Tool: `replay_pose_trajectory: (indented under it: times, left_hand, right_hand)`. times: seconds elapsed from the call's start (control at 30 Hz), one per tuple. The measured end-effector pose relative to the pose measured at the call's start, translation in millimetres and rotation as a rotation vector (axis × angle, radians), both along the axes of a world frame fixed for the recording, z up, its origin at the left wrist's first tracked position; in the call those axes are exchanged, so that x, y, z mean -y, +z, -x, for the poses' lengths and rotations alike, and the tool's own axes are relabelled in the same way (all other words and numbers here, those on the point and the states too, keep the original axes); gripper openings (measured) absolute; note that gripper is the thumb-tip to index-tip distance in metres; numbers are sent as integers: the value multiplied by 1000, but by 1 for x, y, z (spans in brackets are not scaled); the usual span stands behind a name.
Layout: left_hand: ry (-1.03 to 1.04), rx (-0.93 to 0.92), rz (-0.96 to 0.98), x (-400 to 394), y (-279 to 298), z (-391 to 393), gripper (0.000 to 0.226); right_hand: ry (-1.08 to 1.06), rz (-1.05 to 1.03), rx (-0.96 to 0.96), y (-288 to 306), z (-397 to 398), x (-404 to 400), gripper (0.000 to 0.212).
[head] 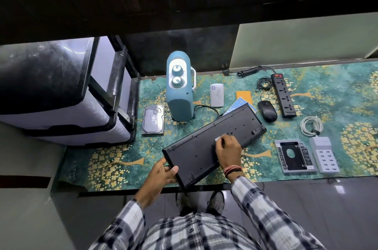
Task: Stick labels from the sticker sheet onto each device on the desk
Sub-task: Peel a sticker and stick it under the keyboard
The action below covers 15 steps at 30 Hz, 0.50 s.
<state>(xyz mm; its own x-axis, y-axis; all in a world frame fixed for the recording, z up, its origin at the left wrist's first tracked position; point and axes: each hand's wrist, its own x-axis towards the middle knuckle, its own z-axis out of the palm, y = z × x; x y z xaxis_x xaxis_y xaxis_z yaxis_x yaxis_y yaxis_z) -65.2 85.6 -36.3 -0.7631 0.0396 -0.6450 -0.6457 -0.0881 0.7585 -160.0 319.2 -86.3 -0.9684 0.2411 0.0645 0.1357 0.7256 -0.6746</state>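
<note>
Checked sleeves reach over the desk, where the left hand clenches the near corner of an upturned black keyboard while the right hand presses a small label onto its underside with bent fingers, the blue sticker sheet lying just behind.

A plastic drawer unit stands left of the green patterned desk mat, above grey floor tiles.
</note>
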Motion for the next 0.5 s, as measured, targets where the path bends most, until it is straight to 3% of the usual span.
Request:
replay_pose_trajectory:
  times: [0.17, 0.3, 0.5]
  left_hand:
    - [-3, 6, 16, -2, 2, 0, 42]
    - [17, 33, 31, 0, 1, 0, 69]
    - [6, 12, 26, 1, -6, -1, 54]
  right_hand:
    - [1, 80, 53, 0, 4, 0, 11]
    - [19, 156, 100, 1, 7, -6, 11]
    - [268, 172, 60, 1, 0, -20, 11]
